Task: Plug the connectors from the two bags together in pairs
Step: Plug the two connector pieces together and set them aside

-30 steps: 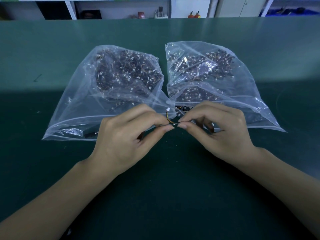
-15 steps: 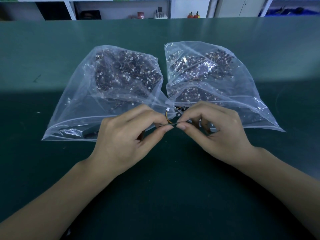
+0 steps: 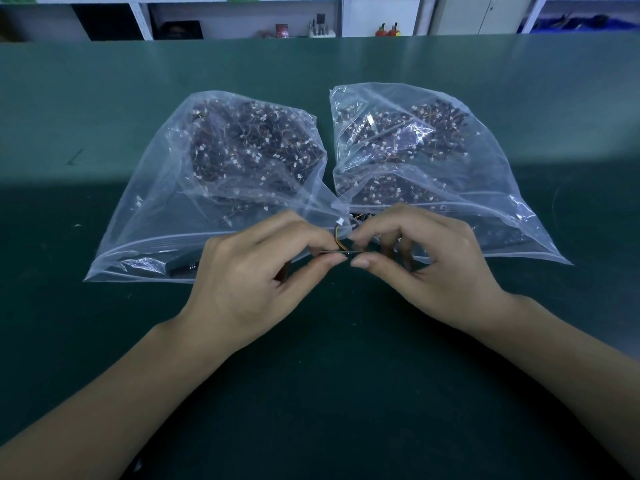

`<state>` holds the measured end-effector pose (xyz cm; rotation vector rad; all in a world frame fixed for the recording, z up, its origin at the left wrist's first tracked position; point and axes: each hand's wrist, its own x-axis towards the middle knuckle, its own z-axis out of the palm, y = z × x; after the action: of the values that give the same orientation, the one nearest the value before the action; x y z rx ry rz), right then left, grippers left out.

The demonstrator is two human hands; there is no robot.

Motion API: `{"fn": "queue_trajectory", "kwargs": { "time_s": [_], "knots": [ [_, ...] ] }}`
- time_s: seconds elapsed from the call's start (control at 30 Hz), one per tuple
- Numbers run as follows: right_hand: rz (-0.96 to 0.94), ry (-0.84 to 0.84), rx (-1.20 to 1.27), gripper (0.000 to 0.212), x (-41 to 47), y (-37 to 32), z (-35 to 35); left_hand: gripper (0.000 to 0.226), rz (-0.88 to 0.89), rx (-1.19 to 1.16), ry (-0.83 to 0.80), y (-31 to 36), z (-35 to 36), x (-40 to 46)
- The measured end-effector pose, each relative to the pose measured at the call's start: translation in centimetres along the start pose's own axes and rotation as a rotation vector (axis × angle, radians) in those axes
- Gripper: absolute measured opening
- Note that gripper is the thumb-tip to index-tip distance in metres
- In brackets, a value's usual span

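Where the green surface point(image 3: 104, 341) spreads before us, we see the left bag point(image 3: 166, 216) and right bag point(image 3: 485, 188) of connectors lying side by side; in front of their mouths our left hand point(image 3: 249, 282) and right hand point(image 3: 440, 268) each pinch one end of a small wired connector pair point(image 3: 341, 245), held between thumb and forefinger tips just above the surface
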<state>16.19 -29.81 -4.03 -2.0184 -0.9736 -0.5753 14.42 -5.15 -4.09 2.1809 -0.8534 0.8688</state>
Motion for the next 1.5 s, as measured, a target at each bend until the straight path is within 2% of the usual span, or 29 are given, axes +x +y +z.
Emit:
{"fn": "queue_trajectory", "kwargs": {
  "time_s": [0.13, 0.37, 0.5, 0.63, 0.8, 0.93, 1.03, 1.13, 1.3, 1.5],
  "knots": [
    [-0.048, -0.002, -0.019, 0.009, 0.1, 0.3, -0.2, 0.016, 0.013, 0.011, -0.019, 0.1, 0.0, 0.0],
    [0.094, 0.096, -0.110, 0.007, 0.4, 1.5, -0.9, 0.031, -0.092, 0.046, -0.007, 0.3, -0.5, 0.0],
    [0.152, 0.126, -0.135, 0.009, 0.4, 1.7, -1.2, 0.050, -0.101, 0.166, -0.031, 0.3, -1.0, 0.5],
    [0.194, 0.111, -0.156, 0.011, 0.4, 1.8, -1.4, 0.055, -0.122, 0.313, -0.048, 0.2, -1.5, 0.8],
    [0.228, 0.071, -0.300, 0.009, 0.5, 2.2, -1.7, 0.038, -0.160, 0.467, -0.066, -0.3, -1.6, 0.7],
    [0.241, -0.008, -0.440, 0.006, 0.5, 2.4, -2.2, 0.017, -0.179, 0.482, -0.179, -1.2, -1.6, 0.5],
    [0.265, -0.049, -0.470, 0.005, 0.5, 2.4, -2.4, 0.027, -0.275, 0.552, -0.354, -1.7, -1.4, 0.4],
    [0.290, -0.094, -0.502, 0.014, 0.4, 2.7, -2.2, 0.036, -0.388, 0.610, -0.448, -1.9, -1.5, 0.4],
    [0.232, -0.074, -0.546, 0.026, 0.4, 2.6, -2.0, 0.030, -0.407, 0.625, -0.420, -1.7, -1.7, 0.4],
    [0.156, -0.006, -0.492, 0.025, 0.7, 2.0, -1.9, 0.017, -0.353, 0.615, -0.367, -2.2, -1.9, 0.4]
  ]
}}
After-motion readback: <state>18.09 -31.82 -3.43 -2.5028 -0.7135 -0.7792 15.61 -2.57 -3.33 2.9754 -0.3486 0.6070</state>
